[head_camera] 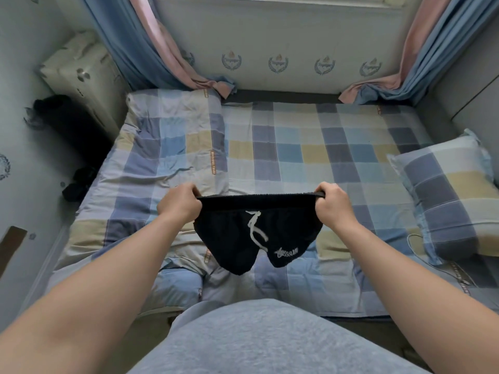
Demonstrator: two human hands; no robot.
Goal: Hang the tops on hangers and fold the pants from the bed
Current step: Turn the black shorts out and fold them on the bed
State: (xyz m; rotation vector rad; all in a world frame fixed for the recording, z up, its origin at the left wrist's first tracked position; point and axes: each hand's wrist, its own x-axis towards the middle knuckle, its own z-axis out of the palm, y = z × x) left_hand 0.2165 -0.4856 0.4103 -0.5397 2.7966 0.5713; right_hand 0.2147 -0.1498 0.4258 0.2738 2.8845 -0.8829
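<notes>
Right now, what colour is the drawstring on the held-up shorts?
White: cord drawstring on black knit shorts; head view shows it best.

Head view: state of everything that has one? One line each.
black shorts: held up by the waistband, taut, legs hanging above the bed, not yet folded
drawstring: hanging loose
left hand: grips the waistband's left end
right hand: grips the waistband's right end
curtains: pulled aside
quilt: rumpled, on the bed's left side
pillow: lying at the bed's right side
</notes>
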